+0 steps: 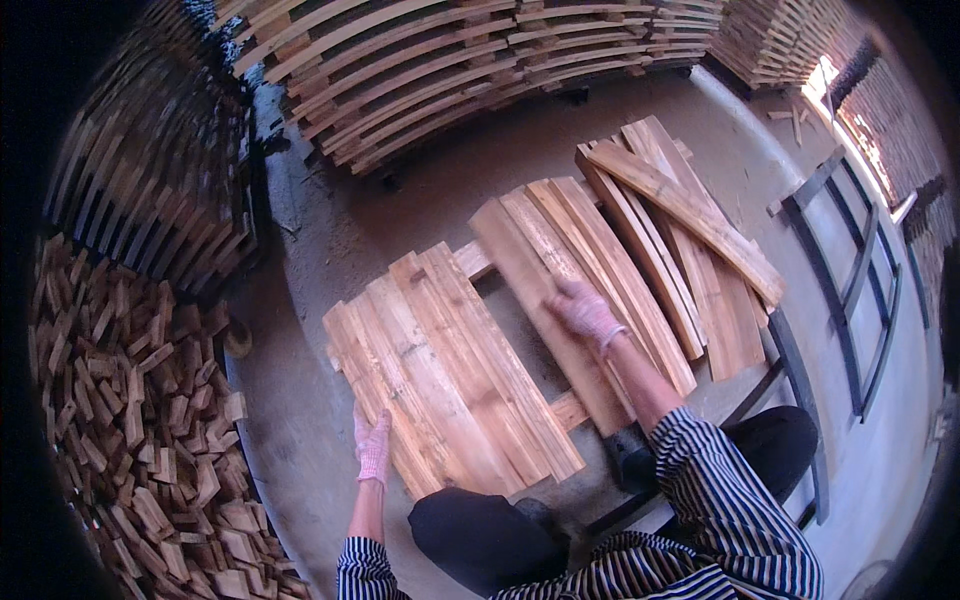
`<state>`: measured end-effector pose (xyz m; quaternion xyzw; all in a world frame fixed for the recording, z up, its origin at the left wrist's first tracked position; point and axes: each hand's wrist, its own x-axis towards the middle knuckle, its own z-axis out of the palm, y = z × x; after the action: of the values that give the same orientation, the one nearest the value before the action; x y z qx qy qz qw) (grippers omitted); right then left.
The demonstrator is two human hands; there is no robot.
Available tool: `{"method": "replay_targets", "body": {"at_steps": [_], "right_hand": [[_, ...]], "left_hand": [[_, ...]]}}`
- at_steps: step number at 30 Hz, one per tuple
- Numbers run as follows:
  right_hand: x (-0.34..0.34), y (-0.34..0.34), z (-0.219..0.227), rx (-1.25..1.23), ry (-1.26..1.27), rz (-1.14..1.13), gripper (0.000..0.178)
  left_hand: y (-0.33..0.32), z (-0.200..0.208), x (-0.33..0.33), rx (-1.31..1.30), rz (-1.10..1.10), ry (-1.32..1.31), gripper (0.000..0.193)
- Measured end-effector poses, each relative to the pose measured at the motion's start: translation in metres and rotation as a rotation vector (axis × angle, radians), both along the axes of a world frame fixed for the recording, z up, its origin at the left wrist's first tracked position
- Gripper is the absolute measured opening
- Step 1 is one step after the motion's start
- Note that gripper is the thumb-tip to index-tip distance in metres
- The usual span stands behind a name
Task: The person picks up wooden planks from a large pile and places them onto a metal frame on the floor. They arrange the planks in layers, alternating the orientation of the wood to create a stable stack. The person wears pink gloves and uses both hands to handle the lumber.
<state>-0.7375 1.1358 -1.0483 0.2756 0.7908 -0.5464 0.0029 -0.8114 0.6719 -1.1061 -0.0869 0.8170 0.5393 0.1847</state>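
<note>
My left hand (pixel 372 445), in a pale pinkish glove, rests against the left edge of a row of wooden boards (pixel 440 370). Its fingers are stretched along that edge. Farther right, my right hand (pixel 585 312), gloved the same way, reaches over a second group of boards. Its bent fingers grip the leftmost wooden board (pixel 545 270) of that group, near the middle of its length. My palm hides part of the board. Both groups lie side by side across wooden crosspieces (pixel 472 260).
More boards (pixel 665 200) lie on the right, one slanted on top. Stacked slatted timber (pixel 400 80) stands at the back, another stack (pixel 150 190) at the left. A heap of short wood blocks (pixel 150 430) fills the lower left. A dark metal frame (pixel 850 280) lies at right.
</note>
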Motion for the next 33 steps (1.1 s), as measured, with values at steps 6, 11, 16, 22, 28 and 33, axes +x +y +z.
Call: {"method": "replay_targets", "body": {"at_steps": [6, 11, 16, 22, 28, 33], "right_hand": [[0.006, -0.03, -0.01, 0.401, -0.211, 0.293, 0.06], [0.027, 0.049, 0.01, 1.023, -0.188, -0.155, 0.093], [0.029, 0.104, 0.026, 0.598, -0.379, -0.007, 0.109], [0.059, 0.144, 0.03, 0.427, -0.073, -0.067, 0.095], [0.03, -0.005, 0.083, 0.07, 0.173, 0.328, 0.101], [0.031, 0.039, 0.052, 0.725, -0.095, -0.05, 0.074]], "left_hand": [[0.018, -0.001, 0.005, 0.132, 0.044, -0.079, 0.081], [0.015, -0.011, -0.001, 0.005, -0.01, -0.011, 0.078], [0.01, -0.002, -0.003, -0.028, -0.035, 0.023, 0.08], [0.154, 0.056, 0.016, -0.21, -0.294, 0.604, 0.084], [0.266, 0.029, 0.032, 1.299, -0.265, -0.672, 0.074], [0.249, 0.031, 0.022, 1.274, -0.224, -0.73, 0.084]]}}
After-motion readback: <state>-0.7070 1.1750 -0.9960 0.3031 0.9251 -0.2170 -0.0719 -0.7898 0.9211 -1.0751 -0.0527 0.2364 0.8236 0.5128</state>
